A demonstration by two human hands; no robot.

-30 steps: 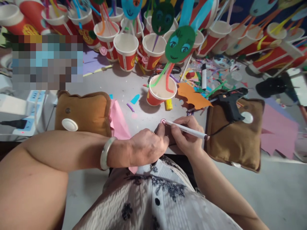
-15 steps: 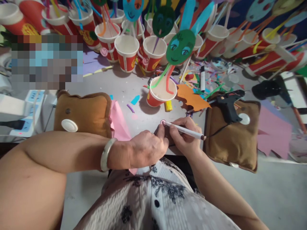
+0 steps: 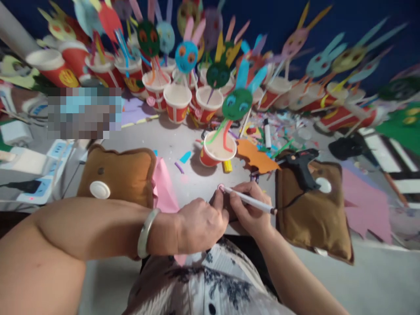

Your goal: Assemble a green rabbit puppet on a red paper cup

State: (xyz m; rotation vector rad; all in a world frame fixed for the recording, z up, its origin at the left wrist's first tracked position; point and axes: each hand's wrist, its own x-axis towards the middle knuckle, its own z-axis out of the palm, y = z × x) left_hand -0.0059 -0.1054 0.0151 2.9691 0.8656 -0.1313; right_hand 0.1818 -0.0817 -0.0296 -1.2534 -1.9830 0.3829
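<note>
My right hand grips a white marker pen, its tip on a small round pink paper piece with a dark outline. With its other fingers curled, my left hand presses that piece against the table with an index fingertip. Just beyond my hands stands a red and white paper cup. A green rabbit face with blue ears rises from it on green and red straws. Pink paper lies beside my left wrist.
Brown cushions lie at left and right; a black glue gun rests on the right one. Orange paper and scraps lie behind. Several rabbit cups line the back. A power strip is at far left.
The view has tilted up, so everything sits lower and more of the rabbit faces at the back shows. Both hands keep nearly the same pose, the marker still at the pink piece.
</note>
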